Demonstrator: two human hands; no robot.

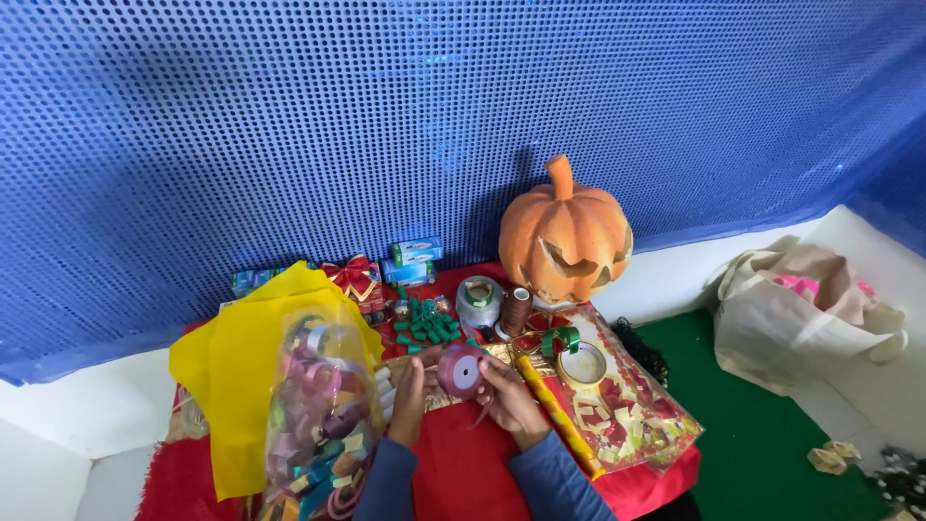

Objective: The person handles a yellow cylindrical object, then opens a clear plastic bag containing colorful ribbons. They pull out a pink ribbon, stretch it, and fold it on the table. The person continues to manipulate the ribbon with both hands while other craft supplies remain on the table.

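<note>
1. Two hands meet over a red cloth [463,473]: the left hand [407,397] and the right hand [509,394] both hold a spool of pink ribbon [460,370] between them, fingers closed around its rim, just above the cloth at its middle.
2. To handle it well, I judge the left should steady the spool while the right draws the loose tail hanging below, keeping it flat and untwisted.
3. Just left lies a clear bag of ribbon rolls [318,415] on yellow paper [236,376]; to the right, a gold-and-red wrapped roll [559,415] and a tape ring [582,365].
4. Behind stand a carved orange pumpkin [564,236] and small green pieces [424,323], before a blue sequinned backdrop [386,116]. A cloth tote bag [801,314] rests on the green floor, well apart.
</note>
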